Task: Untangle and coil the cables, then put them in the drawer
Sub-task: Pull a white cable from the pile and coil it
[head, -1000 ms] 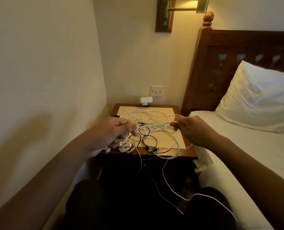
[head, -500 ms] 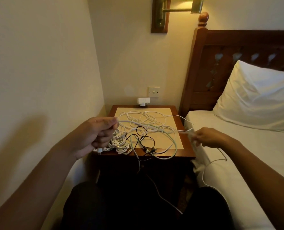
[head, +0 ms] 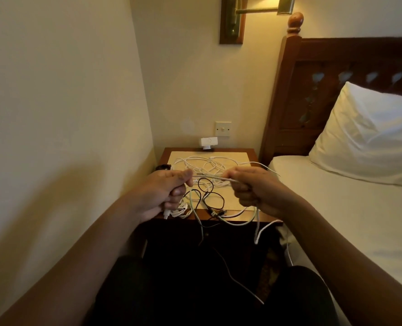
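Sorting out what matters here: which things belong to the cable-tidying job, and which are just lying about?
Job: white cable stretched between left hand and right hand; black cable; white tangle; nightstand.

Lying about: pillow; wall switch; white adapter; wall lamp.

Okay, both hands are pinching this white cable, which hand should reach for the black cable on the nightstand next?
Probably the left hand: the black cable loops on the nightstand just beside and below it. The right hand also has the white cable trailing down from it, so it seems better kept anchoring.
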`<state>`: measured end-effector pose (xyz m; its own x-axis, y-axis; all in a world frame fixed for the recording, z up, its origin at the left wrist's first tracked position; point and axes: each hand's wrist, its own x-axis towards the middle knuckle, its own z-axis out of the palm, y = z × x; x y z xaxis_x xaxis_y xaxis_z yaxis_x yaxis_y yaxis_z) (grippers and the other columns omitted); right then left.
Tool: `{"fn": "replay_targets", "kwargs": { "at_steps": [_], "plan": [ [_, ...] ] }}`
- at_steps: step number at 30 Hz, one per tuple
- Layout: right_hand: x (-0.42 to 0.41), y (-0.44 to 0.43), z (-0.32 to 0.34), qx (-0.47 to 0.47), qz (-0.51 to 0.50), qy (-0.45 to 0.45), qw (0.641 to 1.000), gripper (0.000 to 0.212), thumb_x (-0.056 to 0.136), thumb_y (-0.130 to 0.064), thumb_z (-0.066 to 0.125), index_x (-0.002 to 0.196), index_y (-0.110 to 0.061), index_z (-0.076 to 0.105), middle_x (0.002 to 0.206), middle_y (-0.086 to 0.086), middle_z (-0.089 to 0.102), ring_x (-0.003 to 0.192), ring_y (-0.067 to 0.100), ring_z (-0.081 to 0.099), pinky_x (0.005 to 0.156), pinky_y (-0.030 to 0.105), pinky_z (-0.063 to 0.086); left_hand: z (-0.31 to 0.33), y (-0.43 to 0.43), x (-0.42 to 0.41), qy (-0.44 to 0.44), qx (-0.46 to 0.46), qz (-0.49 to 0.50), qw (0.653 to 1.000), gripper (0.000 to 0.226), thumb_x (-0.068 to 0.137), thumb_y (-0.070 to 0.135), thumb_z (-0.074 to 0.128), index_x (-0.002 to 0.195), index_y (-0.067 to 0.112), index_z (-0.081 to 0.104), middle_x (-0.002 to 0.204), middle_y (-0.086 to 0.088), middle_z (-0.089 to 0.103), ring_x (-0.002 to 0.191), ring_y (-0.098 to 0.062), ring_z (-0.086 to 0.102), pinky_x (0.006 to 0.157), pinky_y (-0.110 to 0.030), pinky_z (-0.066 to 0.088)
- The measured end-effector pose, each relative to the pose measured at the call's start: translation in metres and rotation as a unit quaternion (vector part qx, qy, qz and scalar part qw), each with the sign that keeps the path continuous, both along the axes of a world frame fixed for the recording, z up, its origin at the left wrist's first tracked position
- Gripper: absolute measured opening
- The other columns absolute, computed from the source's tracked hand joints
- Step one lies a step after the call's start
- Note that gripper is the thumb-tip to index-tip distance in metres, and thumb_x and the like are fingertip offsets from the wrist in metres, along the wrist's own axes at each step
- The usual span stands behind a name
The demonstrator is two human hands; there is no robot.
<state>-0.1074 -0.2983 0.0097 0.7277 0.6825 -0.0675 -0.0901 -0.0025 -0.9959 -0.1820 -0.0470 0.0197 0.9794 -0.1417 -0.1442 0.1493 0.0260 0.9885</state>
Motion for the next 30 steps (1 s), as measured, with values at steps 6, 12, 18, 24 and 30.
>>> {"fn": "replay_targets", "kwargs": {
  "at_steps": [6, 12, 18, 24, 30],
  "plan": [
    [0.019, -0.022, -0.024, -0.189, -0.131, -0.215, 0.949, 0.021, 0.103, -0.028, 0.06, 0.103, -0.018, 0.078, 0.071, -0.014, 0.065, 0.061, 0.003, 0.054, 0.056, 0.014, 0.037, 0.009, -0.001, -0.017, 0.021, -0.119, -0.174, 0.977, 0.022, 0.107, 0.023, 0.047, 0.102, 0.006, 0.06, 0.065, 0.001, 0.04, 0.05, -0.006, 0.033, 0.046, -0.019, 0.033],
    [-0.022, 0.001, -0.034, -0.302, -0.052, -0.264, 0.914, 0.028, 0.109, -0.031, 0.046, 0.103, -0.03, 0.074, 0.108, -0.014, 0.069, 0.097, 0.005, 0.061, 0.081, 0.028, 0.047, 0.025, -0.041, 0.001, -0.111, -0.255, -0.048, 0.959, 0.028, 0.101, 0.011, 0.047, 0.123, 0.002, 0.062, 0.077, -0.003, 0.063, 0.058, -0.01, 0.054, 0.059, -0.025, 0.054],
    [-0.088, 0.025, 0.005, -0.338, 0.016, -0.391, 0.856, 0.024, 0.108, -0.036, 0.046, 0.105, -0.025, 0.067, 0.087, -0.004, 0.068, 0.078, 0.011, 0.064, 0.071, 0.035, 0.055, -0.005, -0.036, 0.03, -0.178, 0.048, 0.065, 0.981, 0.038, 0.109, 0.01, 0.04, 0.145, 0.014, 0.051, 0.107, -0.012, 0.076, 0.09, -0.028, 0.073, 0.085, -0.035, 0.06],
    [-0.051, 0.006, 0.054, -0.282, -0.14, -0.456, 0.832, 0.017, 0.103, -0.033, 0.06, 0.1, -0.029, 0.075, 0.081, -0.015, 0.069, 0.067, -0.004, 0.059, 0.057, 0.012, 0.037, -0.024, -0.025, 0.007, -0.129, 0.169, -0.122, 0.97, 0.035, 0.111, 0.024, 0.035, 0.122, 0.014, 0.067, 0.096, -0.017, 0.071, 0.077, -0.031, 0.066, 0.075, -0.035, 0.054],
    [-0.017, 0.001, 0.014, -0.279, -0.164, -0.414, 0.851, 0.023, 0.107, -0.034, 0.052, 0.108, -0.028, 0.074, 0.082, -0.014, 0.065, 0.068, 0.0, 0.058, 0.061, 0.026, 0.04, -0.006, -0.029, -0.012, -0.132, -0.088, -0.136, 0.978, 0.039, 0.108, 0.024, 0.042, 0.127, -0.002, 0.064, 0.072, -0.009, 0.058, 0.056, -0.016, 0.05, 0.057, -0.024, 0.044]
  ]
}}
